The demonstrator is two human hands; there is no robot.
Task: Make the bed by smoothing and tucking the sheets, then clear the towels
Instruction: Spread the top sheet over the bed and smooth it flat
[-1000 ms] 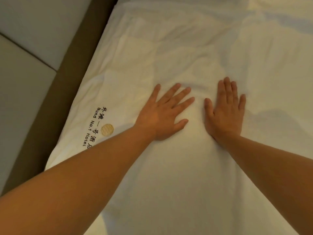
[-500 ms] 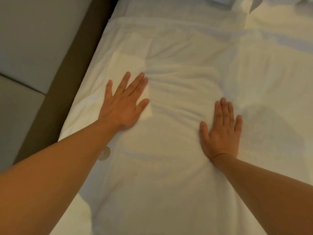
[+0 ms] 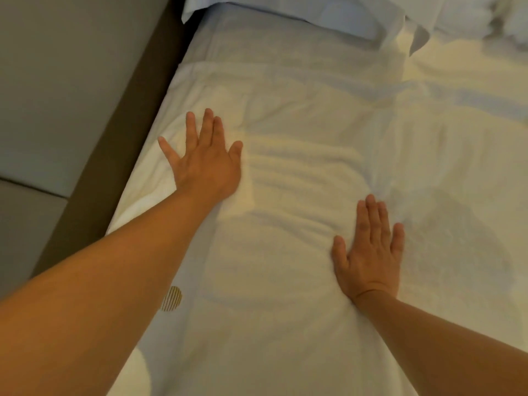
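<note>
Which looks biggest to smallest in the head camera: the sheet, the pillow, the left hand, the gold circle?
1. sheet
2. pillow, partly cut off
3. left hand
4. gold circle, partly hidden by the arm

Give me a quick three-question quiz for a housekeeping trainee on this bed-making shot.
1. True or false: both hands lie flat with straight fingers on the sheet.
2. Which hand is nearer the pillow? A) left hand B) right hand
3. Fill in: the creases in the sheet run between the two ____.

Key: 1 true; 2 A; 3 hands.
</note>
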